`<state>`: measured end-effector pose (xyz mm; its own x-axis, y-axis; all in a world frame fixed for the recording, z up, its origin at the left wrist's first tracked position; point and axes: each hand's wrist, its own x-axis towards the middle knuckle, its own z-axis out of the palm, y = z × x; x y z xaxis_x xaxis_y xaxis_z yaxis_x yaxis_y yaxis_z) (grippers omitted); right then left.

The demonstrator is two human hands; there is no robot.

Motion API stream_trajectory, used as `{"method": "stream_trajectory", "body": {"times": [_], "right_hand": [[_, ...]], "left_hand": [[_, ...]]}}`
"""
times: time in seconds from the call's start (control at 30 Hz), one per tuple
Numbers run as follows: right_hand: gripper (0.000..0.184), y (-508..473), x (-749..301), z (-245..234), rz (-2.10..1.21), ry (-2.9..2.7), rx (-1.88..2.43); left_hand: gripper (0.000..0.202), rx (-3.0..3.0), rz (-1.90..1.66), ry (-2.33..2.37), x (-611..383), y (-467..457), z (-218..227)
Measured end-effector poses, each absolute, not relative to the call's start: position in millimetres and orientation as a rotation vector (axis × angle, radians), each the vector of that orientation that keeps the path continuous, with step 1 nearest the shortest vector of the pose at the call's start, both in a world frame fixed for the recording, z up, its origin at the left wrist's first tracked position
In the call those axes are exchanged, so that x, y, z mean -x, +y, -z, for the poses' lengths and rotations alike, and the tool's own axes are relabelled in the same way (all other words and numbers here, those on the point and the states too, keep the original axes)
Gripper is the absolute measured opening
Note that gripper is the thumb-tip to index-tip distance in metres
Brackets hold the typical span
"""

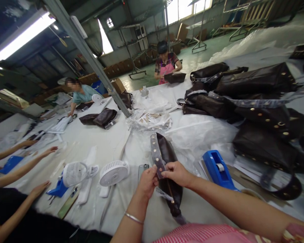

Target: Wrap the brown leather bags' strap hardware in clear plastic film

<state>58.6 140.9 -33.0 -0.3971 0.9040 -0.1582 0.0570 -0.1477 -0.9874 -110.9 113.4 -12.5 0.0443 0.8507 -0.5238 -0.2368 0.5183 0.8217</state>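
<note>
A dark brown leather bag with a studded strap lies on the white table in front of me. My left hand, with a bangle on its wrist, is closed on the strap's near end. My right hand pinches the same strap end from the right. A phone lies just left of my left hand.
A blue tape dispenser sits right of the bag, with a heap of dark studded bags beyond it. Two small white fans stand to the left. Other people's arms reach in at left; two workers stand at the far end.
</note>
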Motion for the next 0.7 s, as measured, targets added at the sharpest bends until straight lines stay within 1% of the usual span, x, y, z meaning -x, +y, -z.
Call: {"method": "stream_trajectory", "body": {"times": [0.1,0.17,0.2,0.27,0.4,0.47,0.53,0.7], "right_hand": [[0.02,143,-62,37,-1.246,-1.754,1.068],[0.016,145,-65,39,-1.128,-1.827,1.012],[0.014,147,-67,40,-1.137,-1.828,0.991],[0.014,151,-70,40,-1.321,-1.745,0.97],[0.04,167,-73,36,-2.011,-1.191,0.928],[0.045,173,-69,33,-2.181,-0.939,0.937],[0.044,178,-63,30,-2.201,-0.854,0.986],[0.037,176,-49,27,-2.029,-0.876,1.107]], "left_hand": [[0.046,-0.44,-0.907,1.172,107,131,7],[0.044,-0.456,-0.928,1.184,104,136,7],[0.043,-0.474,-0.953,1.2,103,137,8],[0.043,-0.502,-1.009,1.229,100,134,11],[0.041,-0.703,-1.062,1.355,99,125,14],[0.038,-0.915,-1.037,1.453,99,123,12],[0.034,-1.119,-0.999,1.524,98,122,8],[0.028,-1.35,-0.921,1.62,104,120,8]]}}
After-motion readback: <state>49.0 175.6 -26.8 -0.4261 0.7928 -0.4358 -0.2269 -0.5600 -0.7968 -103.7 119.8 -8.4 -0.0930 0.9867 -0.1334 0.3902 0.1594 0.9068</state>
